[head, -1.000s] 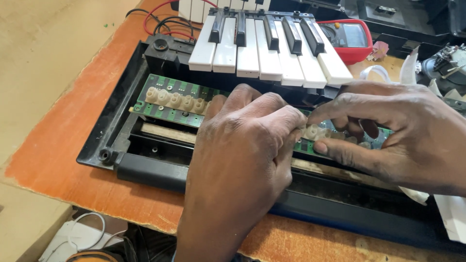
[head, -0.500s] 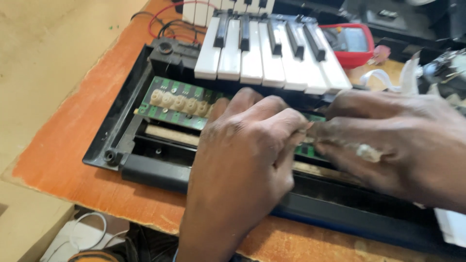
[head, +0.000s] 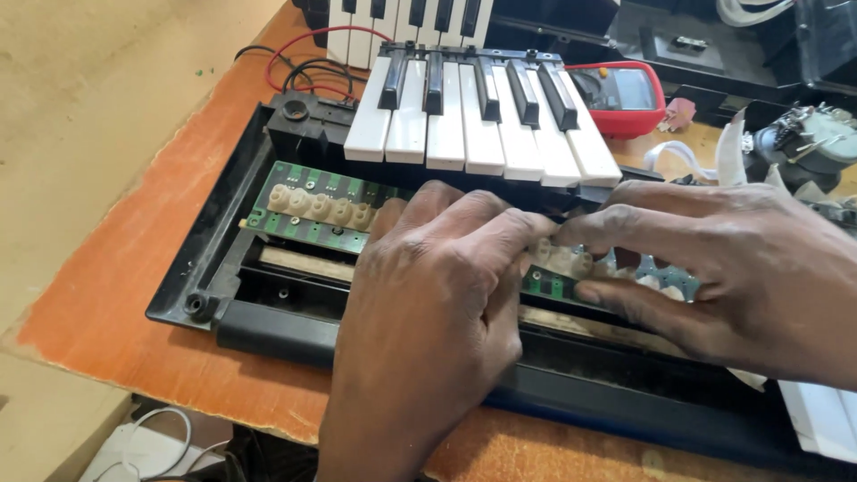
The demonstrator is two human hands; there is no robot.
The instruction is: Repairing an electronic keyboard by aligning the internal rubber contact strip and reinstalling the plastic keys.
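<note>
Rubber contact strip [head: 562, 259] pinched in both hands' grip over the opened keyboard [head: 268, 295] on an orange table [head: 116, 303].

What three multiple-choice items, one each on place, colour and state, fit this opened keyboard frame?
1. Where does the loose block of keys lie?
A. beyond the green circuit board
B. on the floor
C. under the left hand

2. What colour is the meter's casing?
A. yellow
B. red
C. blue

3. How does the pale rubber contact strip stand between the hands?
A. flat and untouched
B. pinched and lifted by fingertips
C. cut into pieces

Key: 1 A, the keys sit past the green circuit board. 2 B, its shell is red. 3 B, the left hand and the right hand both grip it off the board.
</note>
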